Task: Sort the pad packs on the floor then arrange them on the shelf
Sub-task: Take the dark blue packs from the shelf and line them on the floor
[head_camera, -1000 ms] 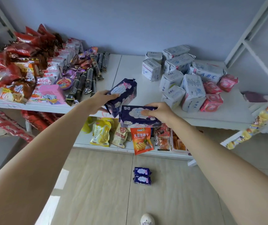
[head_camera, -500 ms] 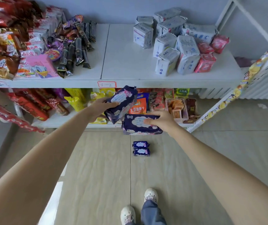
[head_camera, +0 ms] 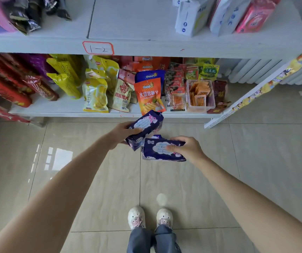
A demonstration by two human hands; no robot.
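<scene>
Left hand (head_camera: 121, 134) curled round tilted navy pad pack (head_camera: 144, 127), right hand (head_camera: 186, 149) pinching second pad pack (head_camera: 162, 150), both above floor (head_camera: 91, 179) just off lower shelf front edge (head_camera: 110, 115). Best raised level, set beside white packs (head_camera: 190, 17) on top shelf (head_camera: 137, 24).

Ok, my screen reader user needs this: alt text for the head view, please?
Seen from above, a person's left hand and right hand each hold a dark purple pad pack over a beige tiled floor, facing a white shelf stocked with snack bags.
</scene>
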